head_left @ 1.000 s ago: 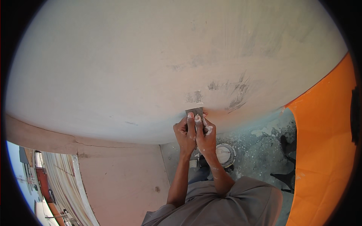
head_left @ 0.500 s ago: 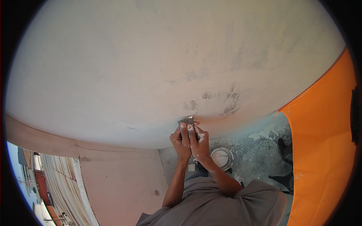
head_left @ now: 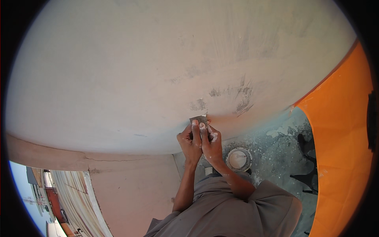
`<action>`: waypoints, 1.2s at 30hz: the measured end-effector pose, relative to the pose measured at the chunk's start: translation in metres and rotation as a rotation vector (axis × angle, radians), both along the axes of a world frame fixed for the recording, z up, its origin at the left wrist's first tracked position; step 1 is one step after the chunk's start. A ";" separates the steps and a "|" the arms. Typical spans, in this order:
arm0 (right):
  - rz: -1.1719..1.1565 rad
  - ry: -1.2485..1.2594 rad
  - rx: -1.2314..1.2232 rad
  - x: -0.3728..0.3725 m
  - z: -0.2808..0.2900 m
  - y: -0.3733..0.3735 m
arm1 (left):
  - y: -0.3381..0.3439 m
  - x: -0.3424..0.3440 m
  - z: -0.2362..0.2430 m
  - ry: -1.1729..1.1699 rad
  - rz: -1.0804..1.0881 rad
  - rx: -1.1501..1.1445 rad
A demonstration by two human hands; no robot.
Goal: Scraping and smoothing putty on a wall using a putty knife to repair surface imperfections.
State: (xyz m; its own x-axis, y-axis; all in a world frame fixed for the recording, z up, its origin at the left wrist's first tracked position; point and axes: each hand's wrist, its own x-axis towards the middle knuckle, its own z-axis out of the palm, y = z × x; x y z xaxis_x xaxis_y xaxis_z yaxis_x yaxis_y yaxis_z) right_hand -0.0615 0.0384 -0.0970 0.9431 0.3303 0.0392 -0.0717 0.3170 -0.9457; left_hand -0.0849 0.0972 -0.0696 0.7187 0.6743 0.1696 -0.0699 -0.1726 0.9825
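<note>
My left hand (head_left: 190, 143) and my right hand (head_left: 212, 144) are side by side, both closed on a small flat grey putty scraper (head_left: 196, 119). Fingers of both hands lie along the near face of its blade. White putty shows at the blade's upper right corner, and white smears mark my right hand. The blade's far edge is at the pale plastered wall (head_left: 118, 83), just below a dark scuffed patch (head_left: 198, 104). Whether the whole edge touches the wall, I cannot tell. More dark scrape marks (head_left: 244, 98) are to the right.
A round bucket (head_left: 250, 161) with white material inside stands on the white-spattered grey floor (head_left: 272, 158), right of my forearms. Black chair legs (head_left: 308, 179) stand further right, beside an orange surface (head_left: 339, 150). At lower left are a pinkish wall (head_left: 134, 189) and an opening outdoors.
My hands and the scraper have moved slightly up the wall, closer to the dark patch. The view has shifted a little, so the bucket and orange surface appear further right.
</note>
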 end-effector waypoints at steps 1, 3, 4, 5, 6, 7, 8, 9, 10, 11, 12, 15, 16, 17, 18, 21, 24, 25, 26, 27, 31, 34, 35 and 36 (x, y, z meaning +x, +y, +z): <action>-0.014 -0.079 -0.030 0.002 -0.002 0.000 | -0.001 0.000 -0.002 -0.033 0.022 0.022; 0.017 -0.042 -0.025 0.006 0.009 -0.002 | -0.001 0.001 0.008 -0.071 0.046 0.045; 0.050 -0.003 -0.017 0.006 0.013 -0.004 | 0.000 0.001 0.017 -0.035 0.014 0.040; 0.040 -0.008 -0.017 0.007 0.014 -0.005 | 0.000 0.004 0.025 -0.001 -0.027 0.036; 0.036 -0.045 -0.046 0.009 0.014 -0.007 | 0.000 0.005 0.024 -0.005 -0.037 0.037; 0.033 -0.082 -0.075 0.010 0.013 -0.008 | 0.000 0.005 0.019 -0.017 -0.016 0.037; 0.034 -0.077 -0.075 0.005 0.006 -0.007 | -0.002 0.001 0.010 -0.021 0.015 0.033; 0.003 -0.074 -0.069 0.000 0.000 -0.004 | -0.002 -0.001 0.003 -0.022 0.003 0.036; -0.028 -0.071 -0.061 -0.002 -0.005 -0.002 | -0.001 -0.003 -0.006 -0.032 0.005 0.038; -0.002 -0.049 -0.087 -0.002 -0.001 -0.004 | -0.002 -0.006 -0.004 -0.037 0.017 0.040; -0.001 -0.043 -0.083 0.000 0.003 -0.006 | -0.001 -0.005 0.000 -0.031 0.017 0.044; 0.036 0.008 -0.007 0.005 0.016 -0.006 | -0.002 0.002 0.015 -0.043 -0.018 0.072; 0.034 0.010 -0.003 0.006 0.017 -0.006 | -0.003 0.001 0.016 -0.009 -0.017 0.085; 0.018 0.004 0.006 0.004 0.017 -0.007 | -0.004 -0.002 0.019 0.029 -0.014 0.097; 0.003 -0.002 0.014 0.002 0.019 -0.007 | -0.003 -0.002 0.024 0.035 -0.015 0.099; 0.058 0.024 0.063 0.010 0.033 -0.010 | -0.007 0.005 0.041 -0.001 -0.018 0.111; 0.063 0.027 0.004 0.013 0.032 -0.011 | -0.007 0.003 0.043 0.028 -0.029 0.116; 0.060 0.029 0.000 0.009 0.030 -0.011 | -0.007 0.000 0.038 0.029 -0.033 0.112; 0.045 0.028 -0.003 0.005 0.026 -0.010 | -0.006 -0.001 0.030 0.007 -0.020 0.103; 0.030 0.027 -0.006 0.004 0.025 -0.010 | -0.005 0.000 0.025 -0.016 -0.007 0.094; 0.073 0.093 -0.025 0.001 0.025 -0.009 | -0.003 -0.004 0.026 0.011 -0.012 0.073; 0.016 0.080 0.052 0.008 0.029 -0.004 | 0.000 0.005 0.034 0.019 -0.020 0.099; 0.006 0.072 0.043 0.005 0.034 -0.007 | -0.004 0.003 0.040 0.012 -0.020 0.116; -0.004 0.065 0.035 0.004 0.037 -0.009 | -0.006 0.002 0.043 0.004 -0.020 0.132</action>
State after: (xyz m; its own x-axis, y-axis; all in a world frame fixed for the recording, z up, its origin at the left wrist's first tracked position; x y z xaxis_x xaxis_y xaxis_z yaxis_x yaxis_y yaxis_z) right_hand -0.0573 0.0297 -0.0599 0.9452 0.3264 -0.0108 -0.1313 0.3497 -0.9276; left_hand -0.0834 0.0914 -0.0270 0.7327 0.6317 0.2530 -0.0707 -0.2991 0.9516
